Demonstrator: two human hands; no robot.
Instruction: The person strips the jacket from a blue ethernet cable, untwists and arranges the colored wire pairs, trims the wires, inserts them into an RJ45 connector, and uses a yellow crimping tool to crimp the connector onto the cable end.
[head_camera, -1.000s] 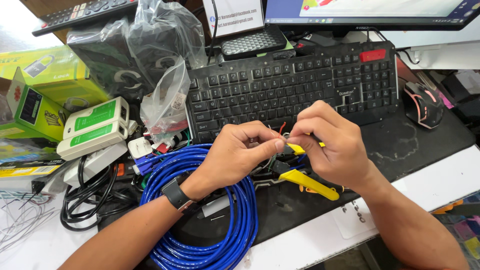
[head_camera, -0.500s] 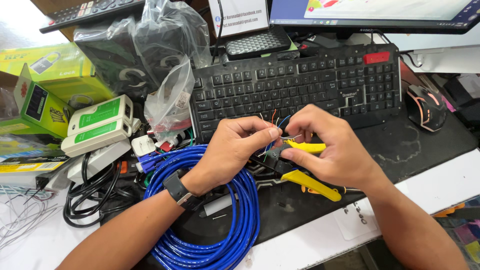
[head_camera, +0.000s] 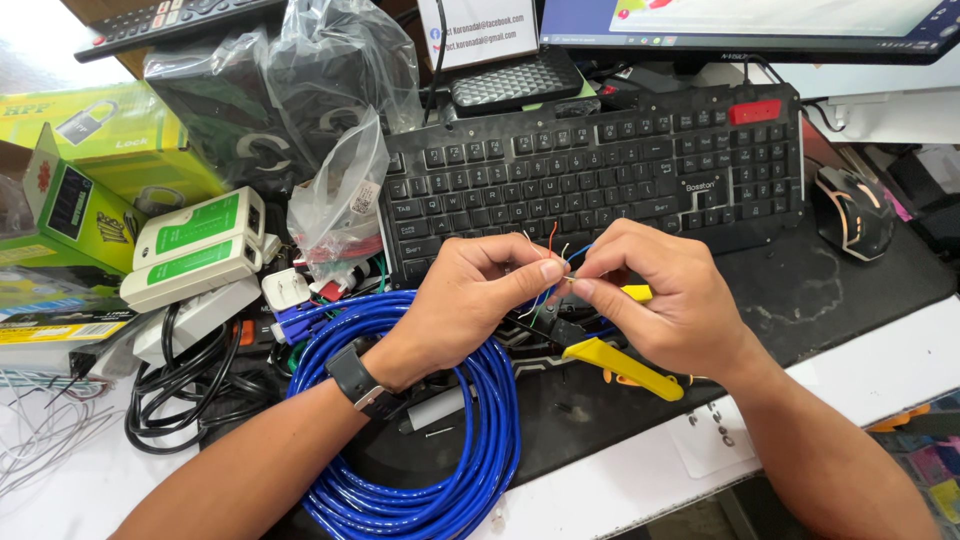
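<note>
My left hand (head_camera: 475, 300) pinches the stripped end of a blue network cable, where thin coloured wires (head_camera: 550, 245) fan out upward. My right hand (head_camera: 665, 300) meets it from the right; its thumb and forefinger grip one of those wires near the left fingertips. A yellow-handled cutting tool (head_camera: 625, 365) lies under my right palm on the black desk mat; whether the hand holds it I cannot tell. The rest of the blue cable coil (head_camera: 470, 470) lies below my left wrist, which wears a black watch (head_camera: 355, 380).
A black keyboard (head_camera: 600, 165) sits just behind the hands, a mouse (head_camera: 855, 210) to its right. A green-and-white cable tester (head_camera: 195, 245), plastic bags (head_camera: 340, 195), boxes and black cords (head_camera: 185, 385) crowd the left. A monitor (head_camera: 740, 25) stands at the back.
The coloured wires have been spread further apart, and my right fingers have shifted to pinch a single wire beside the left thumb. Both hands stay over the mat.
</note>
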